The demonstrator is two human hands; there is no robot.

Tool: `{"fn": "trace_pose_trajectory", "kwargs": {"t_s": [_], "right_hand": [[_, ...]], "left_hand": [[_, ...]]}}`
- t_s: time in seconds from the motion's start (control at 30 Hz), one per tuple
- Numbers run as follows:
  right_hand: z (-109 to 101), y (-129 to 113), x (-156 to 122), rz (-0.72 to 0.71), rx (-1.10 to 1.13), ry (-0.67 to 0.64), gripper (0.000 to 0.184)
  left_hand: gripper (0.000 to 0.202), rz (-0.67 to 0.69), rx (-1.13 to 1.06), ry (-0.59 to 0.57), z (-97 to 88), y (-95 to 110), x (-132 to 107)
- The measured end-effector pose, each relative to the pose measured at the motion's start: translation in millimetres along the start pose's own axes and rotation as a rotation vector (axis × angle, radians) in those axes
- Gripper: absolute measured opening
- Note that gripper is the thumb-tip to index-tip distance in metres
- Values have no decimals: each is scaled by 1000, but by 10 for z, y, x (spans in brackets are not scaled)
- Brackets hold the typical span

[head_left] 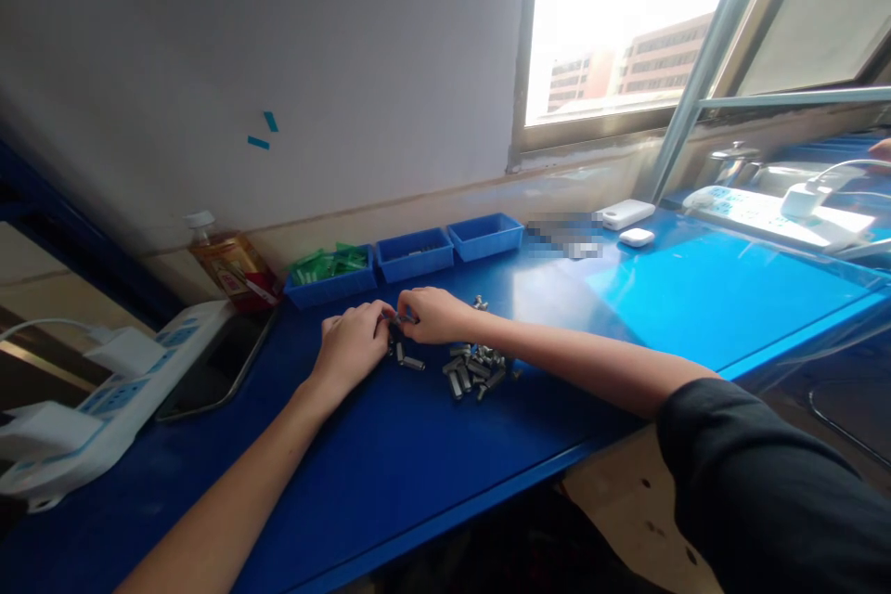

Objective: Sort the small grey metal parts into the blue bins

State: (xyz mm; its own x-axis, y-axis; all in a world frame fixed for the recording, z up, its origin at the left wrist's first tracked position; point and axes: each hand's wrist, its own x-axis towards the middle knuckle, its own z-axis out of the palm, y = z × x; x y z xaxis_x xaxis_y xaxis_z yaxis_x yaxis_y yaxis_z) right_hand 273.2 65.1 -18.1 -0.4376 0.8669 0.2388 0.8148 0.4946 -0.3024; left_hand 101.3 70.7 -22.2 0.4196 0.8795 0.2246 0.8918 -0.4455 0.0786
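Above the blue table [348,483], my left hand [354,334] and my right hand [432,314] meet fingertip to fingertip. Both are closed in a pinch on a small metal part [398,320], mostly hidden by the fingers, so its exact kind cannot be made out. Just below the hands lie a few loose metal cylinders [412,362]. A heap of shiny metal pieces [476,368], some like short sleeves and some like bolts, is under my right forearm. A few more metal pieces [480,303] show behind that forearm.
Along the wall stand a blue bin of green pieces [330,271], a blue bin with small parts [416,255] and another blue bin [485,237]. Left are a bottle [233,260], a phone [219,362] and a power strip [132,404]. White cases [627,214] sit right.
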Motion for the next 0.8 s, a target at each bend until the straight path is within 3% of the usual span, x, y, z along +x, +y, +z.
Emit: {"fn": "trace_pose_trajectory", "kwargs": {"t_s": [0.1,0.23,0.43,0.53,0.7,0.8], "right_hand": [[-43,88,98,102,116,-78,27],[-175,134,93,23,206,-243,24],[-282,79,25,-112,-118,-144,26],[-431,45,54,-259,-128,114,24],[-897,-104,43,-376,44,885,22],[-1125,-203,-23,-409,73,1125,23]], "left_hand": [[24,-13,17,21,-44,11,-18],[22,-22,9,36,-61,47,-37],[27,-39,-20,53,-89,58,-58],[26,-17,-32,60,-83,45,-65],[31,24,-19,47,-72,30,-65],[28,16,-31,65,-91,26,-66]]}}
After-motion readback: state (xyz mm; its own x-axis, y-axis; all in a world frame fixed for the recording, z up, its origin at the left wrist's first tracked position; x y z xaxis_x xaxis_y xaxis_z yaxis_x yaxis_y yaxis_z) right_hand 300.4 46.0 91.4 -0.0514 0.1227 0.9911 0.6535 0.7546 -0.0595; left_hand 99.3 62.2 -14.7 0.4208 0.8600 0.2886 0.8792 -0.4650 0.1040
